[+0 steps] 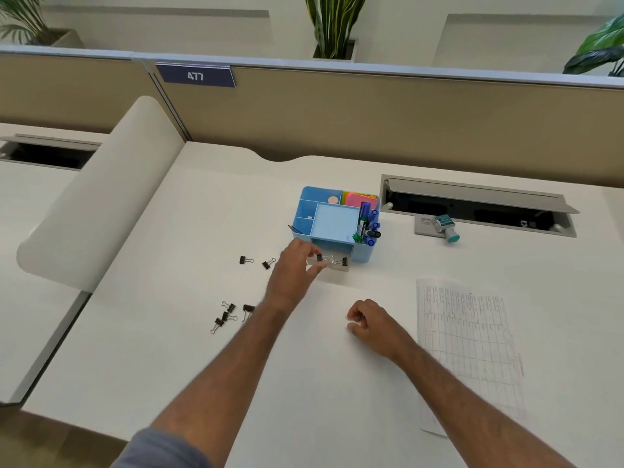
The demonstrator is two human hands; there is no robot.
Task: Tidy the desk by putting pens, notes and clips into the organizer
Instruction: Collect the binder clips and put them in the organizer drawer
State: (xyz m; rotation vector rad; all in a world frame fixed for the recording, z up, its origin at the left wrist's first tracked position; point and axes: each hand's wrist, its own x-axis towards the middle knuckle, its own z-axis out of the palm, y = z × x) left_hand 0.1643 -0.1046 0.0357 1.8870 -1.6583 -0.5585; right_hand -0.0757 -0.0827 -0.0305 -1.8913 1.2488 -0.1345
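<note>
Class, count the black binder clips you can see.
8: two loose clips left of the left hand, four nearer, two at the drawer. Others may be hidden.

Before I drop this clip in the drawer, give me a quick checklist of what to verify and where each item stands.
1. Clip held: ok. The left hand pinches a binder clip at its fingertips.
2. Drawer open: ok. The organizer's small drawer is pulled out in front, with another clip already in it.
3. Clip over the drawer: ok, it sits at the drawer's left end.
4. Right hand out of the way: ok, it rests on the desk, holding nothing.
5. Clips left to collect: not ok. Two loose clips lie left of the drawer, and a cluster sits nearer.
6. Room left in the drawer: cannot tell.
</note>
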